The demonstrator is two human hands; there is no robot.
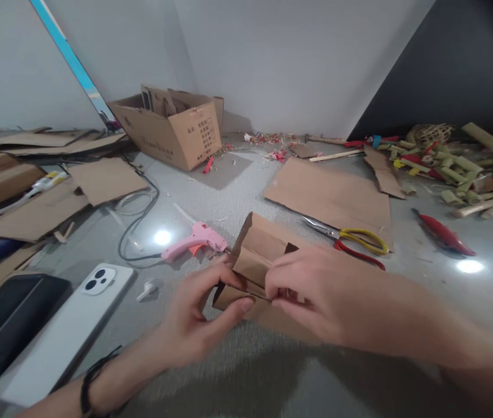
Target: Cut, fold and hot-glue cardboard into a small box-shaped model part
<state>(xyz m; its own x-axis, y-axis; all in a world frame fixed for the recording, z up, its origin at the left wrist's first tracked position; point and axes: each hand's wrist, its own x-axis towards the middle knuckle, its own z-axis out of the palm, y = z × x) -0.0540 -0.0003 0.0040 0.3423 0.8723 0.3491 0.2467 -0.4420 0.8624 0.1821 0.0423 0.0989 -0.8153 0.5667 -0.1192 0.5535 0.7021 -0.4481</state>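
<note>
A small folded cardboard piece (pixel 255 264), shaped like an open box, stands near the front of the floor between my hands. My left hand (pixel 202 310) pinches its left edge, thumb on the near side and fingers behind. With bent fingers my right hand (pixel 311 290) grips a wall of the same piece; its fingertips are partly hidden inside. Just beyond my left hand lies a pink hot glue gun (pixel 198 239), its nozzle close to the cardboard. Scissors (pixel 346 235) with one yellow and one red handle rest past my right hand, partly on a flat cardboard sheet (pixel 328 191).
A large cardboard box (pixel 176 136) stands at the back. Bamboo pieces (pixel 468 174) are heaped at the right, near a red pointed object (pixel 444 232). At the left are a white phone (pixel 67 337), a black case (pixel 15 325), a white earbud (pixel 147 290) and cardboard scraps (pixel 107 180).
</note>
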